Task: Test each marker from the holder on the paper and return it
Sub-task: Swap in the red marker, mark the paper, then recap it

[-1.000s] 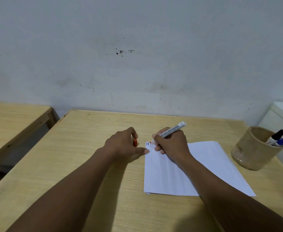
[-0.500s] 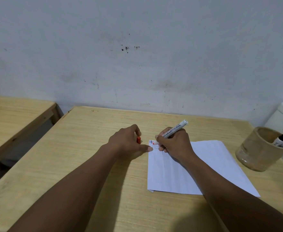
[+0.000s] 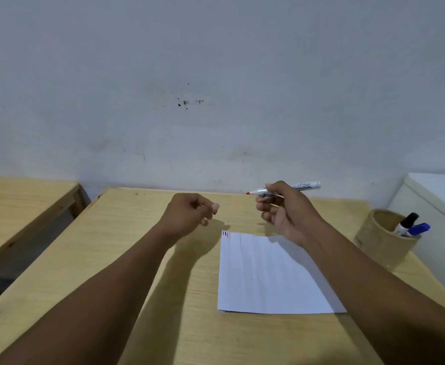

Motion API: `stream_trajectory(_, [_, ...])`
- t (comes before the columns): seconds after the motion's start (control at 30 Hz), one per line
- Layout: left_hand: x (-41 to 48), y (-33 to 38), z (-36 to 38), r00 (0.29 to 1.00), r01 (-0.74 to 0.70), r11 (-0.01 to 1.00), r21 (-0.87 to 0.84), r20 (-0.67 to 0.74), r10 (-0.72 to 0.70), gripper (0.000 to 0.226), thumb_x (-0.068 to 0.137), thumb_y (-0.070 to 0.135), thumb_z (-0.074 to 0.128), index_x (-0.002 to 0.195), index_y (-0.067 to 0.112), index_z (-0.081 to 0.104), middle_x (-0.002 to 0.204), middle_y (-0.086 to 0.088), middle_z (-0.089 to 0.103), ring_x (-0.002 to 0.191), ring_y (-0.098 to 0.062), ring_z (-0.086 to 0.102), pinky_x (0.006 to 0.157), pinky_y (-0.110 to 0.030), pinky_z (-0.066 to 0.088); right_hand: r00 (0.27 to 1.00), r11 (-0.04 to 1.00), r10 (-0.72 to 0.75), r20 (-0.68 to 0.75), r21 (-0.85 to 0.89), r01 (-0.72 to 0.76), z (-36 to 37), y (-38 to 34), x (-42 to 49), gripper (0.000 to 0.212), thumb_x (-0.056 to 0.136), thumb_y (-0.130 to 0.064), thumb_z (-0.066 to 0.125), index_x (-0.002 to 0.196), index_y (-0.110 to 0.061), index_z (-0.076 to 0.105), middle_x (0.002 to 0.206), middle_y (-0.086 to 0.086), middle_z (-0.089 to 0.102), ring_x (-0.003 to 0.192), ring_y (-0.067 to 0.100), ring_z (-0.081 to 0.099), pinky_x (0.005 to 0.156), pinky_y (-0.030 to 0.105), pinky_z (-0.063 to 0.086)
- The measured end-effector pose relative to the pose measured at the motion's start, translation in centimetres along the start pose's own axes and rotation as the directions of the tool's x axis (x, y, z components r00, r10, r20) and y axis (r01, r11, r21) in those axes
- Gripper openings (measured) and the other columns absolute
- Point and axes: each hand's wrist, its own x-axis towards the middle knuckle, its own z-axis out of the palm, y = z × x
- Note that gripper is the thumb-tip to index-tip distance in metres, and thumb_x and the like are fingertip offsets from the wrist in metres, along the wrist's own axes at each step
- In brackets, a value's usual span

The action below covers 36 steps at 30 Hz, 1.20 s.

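My right hand (image 3: 287, 214) is raised above the desk, shut on a white marker (image 3: 303, 186) held level, its uncapped red tip (image 3: 247, 193) pointing left. My left hand (image 3: 189, 214) hovers to its left with fingers curled shut; the red cap seen in it earlier is hidden inside the fingers. The white paper (image 3: 268, 272) lies flat below both hands, with three short strokes, black, blue and red (image 3: 225, 234), at its top left corner. A round tan holder (image 3: 379, 241) at the right edge holds a black-capped marker (image 3: 407, 222) and a blue-capped one (image 3: 419, 229).
The wooden desk (image 3: 110, 259) meets a grey-white wall at the back. A second wooden table (image 3: 18, 206) stands to the left across a gap. A white cabinet (image 3: 437, 196) stands close behind the holder on the right.
Both hands have lifted off the paper. The marker went from writing at the paper's corner to a level hold in the air. A red stroke now sits beside the earlier ones.
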Motion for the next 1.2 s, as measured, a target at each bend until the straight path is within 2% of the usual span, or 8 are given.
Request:
stream_trajectory(0.13, [0.1, 4.8, 2.1, 0.996, 0.024, 0.978, -0.209, 0.085, -0.006, 0.022, 0.089, 0.032, 0.077, 0.097, 0.012, 0.077, 0.088, 0.001, 0.078, 0.073, -0.016, 0.071, 0.071, -0.029, 0.047, 0.999, 1.0, -0.029, 0.038, -0.007, 0.03, -1.4, -2.4, -1.6, 0.015, 0.094, -0.01, 0.065, 0.079, -0.006, 0.065, 0.066, 0.007, 0.066, 0.052, 0.014, 0.068, 0.046, 0.022, 0.049])
stream_trajectory(0.27, [0.4, 7.5, 4.9, 0.987, 0.049, 0.95, -0.307, 0.163, 0.002, 0.021, 0.087, 0.038, 0.077, 0.093, 0.017, 0.079, 0.088, 0.001, 0.074, 0.072, -0.018, 0.065, 0.071, -0.031, 0.043, 0.993, 0.993, -0.116, 0.027, -0.014, 0.116, -3.3, -4.3, -2.9, 0.011, 0.093, -0.008, 0.07, 0.082, -0.007, 0.069, 0.067, 0.007, 0.066, 0.054, 0.014, 0.066, 0.047, 0.021, 0.05])
stream_trajectory(0.53, [0.5, 10.2, 10.2, 0.956, 0.048, 0.941, -0.336, 0.289, 0.055, 0.021, 0.086, 0.036, 0.078, 0.092, 0.016, 0.08, 0.081, 0.001, 0.07, 0.071, -0.017, 0.065, 0.069, -0.029, 0.045, 0.982, 0.981, -0.188, -0.011, -0.041, 0.188, -6.3, -6.2, -4.7, 0.002, 0.092, -0.007, 0.072, 0.093, -0.005, 0.071, 0.068, 0.007, 0.07, 0.057, 0.014, 0.068, 0.05, 0.022, 0.052])
stream_trajectory(0.8, [1.1, 11.9, 13.0, 0.968, -0.024, 0.939, -0.343, 0.228, 0.108, 0.018, 0.087, 0.026, 0.079, 0.079, 0.01, 0.074, 0.065, -0.001, 0.065, 0.059, -0.016, 0.064, 0.064, -0.027, 0.047, 0.98, 0.98, -0.195, -0.031, 0.036, 0.196, -7.1, -6.1, -4.4, 0.011, 0.094, -0.013, 0.072, 0.089, -0.004, 0.071, 0.07, 0.009, 0.064, 0.051, 0.01, 0.066, 0.047, 0.019, 0.049])
stream_trajectory(0.87, [1.2, 12.1, 13.1, 0.969, -0.04, 0.948, -0.316, 0.219, 0.114, 0.019, 0.088, 0.027, 0.079, 0.081, 0.01, 0.074, 0.064, 0.001, 0.066, 0.059, -0.015, 0.065, 0.065, -0.029, 0.048, 0.983, 0.984, -0.176, -0.062, -0.029, 0.174, -6.9, -6.3, -4.5, 0.019, 0.093, -0.021, 0.074, 0.092, -0.003, 0.071, 0.071, 0.011, 0.064, 0.048, 0.012, 0.064, 0.044, 0.021, 0.046])
stream_trajectory(1.03, [1.9, 14.2, 13.3, 0.971, -0.126, 0.954, -0.271, 0.161, 0.174, 0.015, 0.088, 0.024, 0.079, 0.081, 0.012, 0.074, 0.068, 0.0, 0.065, 0.062, -0.017, 0.064, 0.065, -0.028, 0.05, 0.968, 0.942, -0.08, -0.237, -0.336, -0.004, -7.8, -8.2, -6.1, 0.07, 0.086, -0.071, 0.062, 0.1, -0.002, 0.066, 0.068, 0.016, 0.069, 0.035, 0.014, 0.053, 0.034, 0.019, 0.032])
stream_trajectory(1.1, [2.4, 14.9, 13.2, 0.968, -0.159, 0.957, -0.244, 0.151, 0.2, 0.014, 0.089, 0.021, 0.078, 0.082, 0.011, 0.073, 0.069, -0.002, 0.064, 0.061, -0.016, 0.063, 0.063, -0.027, 0.049, 0.944, 0.903, -0.104, -0.313, -0.428, -0.043, -9.3, -9.5, -6.7, 0.071, 0.091, -0.071, 0.054, 0.095, -0.001, 0.066, 0.063, 0.017, 0.07, 0.031, 0.014, 0.048, 0.032, 0.017, 0.028])
stream_trajectory(1.2, [2.9, 15.8, 13.6, 0.957, -0.19, 0.962, -0.197, 0.179, 0.226, 0.013, 0.09, 0.02, 0.077, 0.084, 0.008, 0.074, 0.07, -0.002, 0.065, 0.06, -0.014, 0.062, 0.061, -0.025, 0.049, 0.914, 0.829, -0.168, -0.37, -0.555, -0.072, -11.3, -11.6, -7.9, 0.052, 0.097, -0.051, 0.058, 0.092, -0.001, 0.069, 0.054, 0.012, 0.066, 0.028, 0.013, 0.042, 0.032, 0.016, 0.026])
